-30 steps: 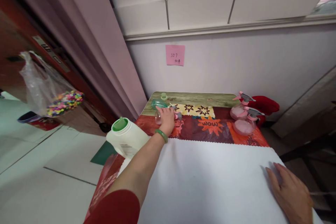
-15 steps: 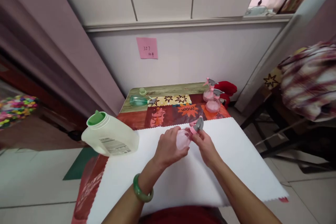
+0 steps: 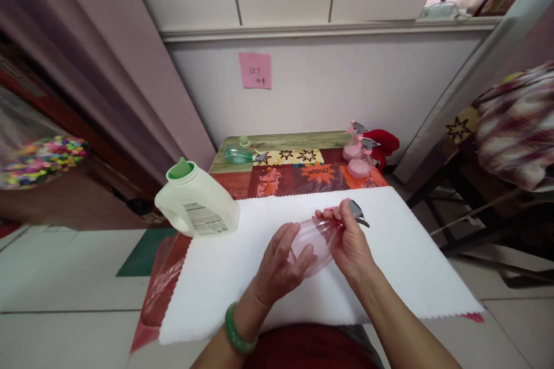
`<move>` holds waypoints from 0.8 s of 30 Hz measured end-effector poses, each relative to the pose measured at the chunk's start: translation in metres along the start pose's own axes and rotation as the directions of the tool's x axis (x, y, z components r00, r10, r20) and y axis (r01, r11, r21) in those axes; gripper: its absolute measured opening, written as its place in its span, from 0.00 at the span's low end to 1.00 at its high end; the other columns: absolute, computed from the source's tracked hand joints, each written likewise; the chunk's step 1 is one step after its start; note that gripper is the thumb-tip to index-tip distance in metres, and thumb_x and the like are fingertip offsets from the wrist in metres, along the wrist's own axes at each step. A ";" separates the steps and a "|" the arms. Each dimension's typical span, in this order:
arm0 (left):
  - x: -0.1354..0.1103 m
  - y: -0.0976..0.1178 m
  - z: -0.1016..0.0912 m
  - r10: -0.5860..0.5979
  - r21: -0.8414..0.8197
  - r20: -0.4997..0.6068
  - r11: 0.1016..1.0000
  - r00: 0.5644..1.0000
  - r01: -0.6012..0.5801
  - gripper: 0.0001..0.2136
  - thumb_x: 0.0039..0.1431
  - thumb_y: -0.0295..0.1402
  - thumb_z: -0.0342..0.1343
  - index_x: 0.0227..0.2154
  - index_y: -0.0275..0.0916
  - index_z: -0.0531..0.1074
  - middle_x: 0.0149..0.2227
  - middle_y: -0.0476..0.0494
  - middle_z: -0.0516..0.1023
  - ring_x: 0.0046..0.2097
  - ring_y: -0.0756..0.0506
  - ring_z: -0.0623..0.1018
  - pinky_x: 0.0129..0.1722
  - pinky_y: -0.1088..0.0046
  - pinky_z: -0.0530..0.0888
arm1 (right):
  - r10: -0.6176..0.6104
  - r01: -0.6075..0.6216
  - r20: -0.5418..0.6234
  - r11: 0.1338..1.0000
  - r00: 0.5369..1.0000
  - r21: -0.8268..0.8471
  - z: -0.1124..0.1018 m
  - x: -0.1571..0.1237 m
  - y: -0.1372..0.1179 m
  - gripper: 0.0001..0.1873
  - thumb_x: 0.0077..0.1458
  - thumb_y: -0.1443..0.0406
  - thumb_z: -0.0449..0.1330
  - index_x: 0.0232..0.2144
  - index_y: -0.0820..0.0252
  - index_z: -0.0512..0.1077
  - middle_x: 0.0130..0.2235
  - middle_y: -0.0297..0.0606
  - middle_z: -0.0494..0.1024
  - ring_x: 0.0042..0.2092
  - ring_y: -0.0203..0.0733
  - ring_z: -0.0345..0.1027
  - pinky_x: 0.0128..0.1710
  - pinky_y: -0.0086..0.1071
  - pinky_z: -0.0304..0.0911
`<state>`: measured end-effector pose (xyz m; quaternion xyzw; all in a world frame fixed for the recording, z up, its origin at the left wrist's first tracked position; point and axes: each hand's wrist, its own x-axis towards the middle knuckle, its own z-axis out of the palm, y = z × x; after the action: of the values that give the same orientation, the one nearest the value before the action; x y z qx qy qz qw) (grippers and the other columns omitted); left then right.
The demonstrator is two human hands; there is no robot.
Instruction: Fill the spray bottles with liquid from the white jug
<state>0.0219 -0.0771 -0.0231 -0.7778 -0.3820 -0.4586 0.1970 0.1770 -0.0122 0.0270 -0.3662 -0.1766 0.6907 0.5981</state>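
A small clear pink spray bottle (image 3: 318, 237) with a grey trigger head lies tilted between both my hands over the white cloth (image 3: 402, 265). My left hand (image 3: 279, 265), with a green bangle on its wrist, wraps round the bottle's round base. My right hand (image 3: 352, 239) closes round the neck just below the grey trigger. A big white jug with a green cap (image 3: 197, 204) stands on the cloth's left edge.
At the table's far end lie a green spray bottle (image 3: 240, 155) on its side, a green cap (image 3: 244, 140), two pink spray bottles (image 3: 357, 155) and a red cloth thing (image 3: 385, 141). A patterned tablecloth (image 3: 303, 176) covers the table. A pink note (image 3: 255, 70) hangs on the wall.
My left hand picked a pink spray bottle from the table's far end and brought it near. My right hand left the cloth and joined on its neck. The bottle now lies lower.
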 end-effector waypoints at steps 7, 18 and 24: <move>0.001 0.013 -0.009 -0.529 -0.586 0.746 -0.236 0.403 0.775 0.34 0.54 0.63 0.56 0.52 0.40 0.68 0.42 0.35 0.79 0.30 0.44 0.79 0.21 0.72 0.71 | -0.126 0.213 0.420 0.963 0.899 -0.168 0.003 -0.025 -0.015 0.24 0.54 0.46 0.69 0.21 0.54 0.69 0.27 0.33 0.80 0.47 0.50 0.79 0.62 0.49 0.61; 0.007 0.021 -0.016 -0.759 -0.812 0.519 -0.294 0.393 0.504 0.45 0.42 0.44 0.76 0.62 0.54 0.59 0.59 0.41 0.72 0.60 0.37 0.71 0.54 0.56 0.75 | -0.223 0.238 0.130 0.965 0.966 -0.110 0.034 -0.013 -0.005 0.27 0.48 0.45 0.72 0.21 0.56 0.64 0.27 0.33 0.82 0.35 0.42 0.78 0.47 0.39 0.69; 0.010 0.017 -0.027 -0.710 -0.707 0.642 -0.401 0.290 0.583 0.35 0.45 0.38 0.73 0.56 0.47 0.64 0.46 0.44 0.78 0.41 0.45 0.79 0.35 0.72 0.74 | -0.208 0.254 0.239 0.950 0.949 -0.182 0.034 -0.017 -0.006 0.28 0.51 0.44 0.69 0.21 0.55 0.64 0.26 0.33 0.80 0.38 0.43 0.78 0.47 0.38 0.68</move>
<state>0.0229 -0.1008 0.0000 -0.2886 -0.3884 -0.6338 -0.6035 0.1572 -0.0210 0.0587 -0.3264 -0.3545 0.6288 0.6103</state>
